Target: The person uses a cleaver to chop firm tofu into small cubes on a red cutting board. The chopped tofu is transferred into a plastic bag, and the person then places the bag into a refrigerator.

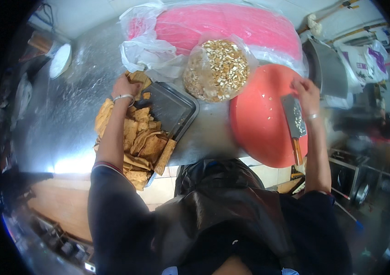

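Note:
My left hand (125,86), with a metal bracelet at its wrist, holds a flat tan sheet of food (140,78) over the far left corner of a dark metal tray (167,103). More browned, flat food pieces (146,137) lie heaped at the tray's near left. My right hand (305,90) is above the far right part of a round red cutting board (260,113); its fingers are curled, and whether they hold anything is unclear. A cleaver (293,118) with a wooden handle lies on the board beside that hand, small pale bits on its blade. Diced food fills a clear plastic bag (220,70).
A plastic-wrapped pink slab or bundle (229,25) lies along the wall, with crumpled white plastic (150,55) beside it. A white bowl (60,61) stands on the metal counter (81,86) at left. A grey metal container (329,68) and a printed bag (363,62) are at right.

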Motion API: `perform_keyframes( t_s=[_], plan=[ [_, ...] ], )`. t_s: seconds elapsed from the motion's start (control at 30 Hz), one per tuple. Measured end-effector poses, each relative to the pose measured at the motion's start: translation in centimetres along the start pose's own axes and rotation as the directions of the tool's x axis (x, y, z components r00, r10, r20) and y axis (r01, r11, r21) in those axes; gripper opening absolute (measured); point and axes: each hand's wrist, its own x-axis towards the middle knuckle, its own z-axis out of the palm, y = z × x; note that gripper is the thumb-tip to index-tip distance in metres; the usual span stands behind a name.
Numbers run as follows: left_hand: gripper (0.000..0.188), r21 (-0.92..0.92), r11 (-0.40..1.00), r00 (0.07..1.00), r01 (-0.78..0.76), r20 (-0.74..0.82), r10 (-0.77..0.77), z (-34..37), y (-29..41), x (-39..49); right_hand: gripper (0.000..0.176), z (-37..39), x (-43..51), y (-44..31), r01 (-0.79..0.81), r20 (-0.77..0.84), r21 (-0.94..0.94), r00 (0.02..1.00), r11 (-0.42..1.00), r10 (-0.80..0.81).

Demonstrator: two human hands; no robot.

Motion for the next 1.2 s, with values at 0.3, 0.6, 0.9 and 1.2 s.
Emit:
perform_keyframes(
  t_s=[0.3,0.6,0.9,1.2],
  plan=[
    [0.036,0.321,0.935,0.968,-0.154,-0.142,0.208,2.0,1.8,-3.6,0.051,-5.7,-17.1,12.5,0.106,0.008,-0.783,0.987,0.614,-0.160],
    [0.048,-0.032,0.959,0.854,-0.282,-0.464,0.235,-6.1,5.3,-12.3,0.063,-6.0,-16.3,12.8,0.204,0.079,-0.759,0.971,0.618,-0.224],
    [0.047,-0.512,0.341,0.522,-0.789,-0.262,0.812,1.6,25.1,-23.4,0.051,-6.4,-11.1,14.9,0.158,-0.005,-0.323,0.986,0.933,-0.169],
    [0.049,0.256,0.112,0.094,-0.960,-0.081,0.992,17.5,27.5,-22.0,0.014,-10.2,-11.6,12.5,-0.237,0.259,0.169,0.947,0.957,0.189]
  ],
)
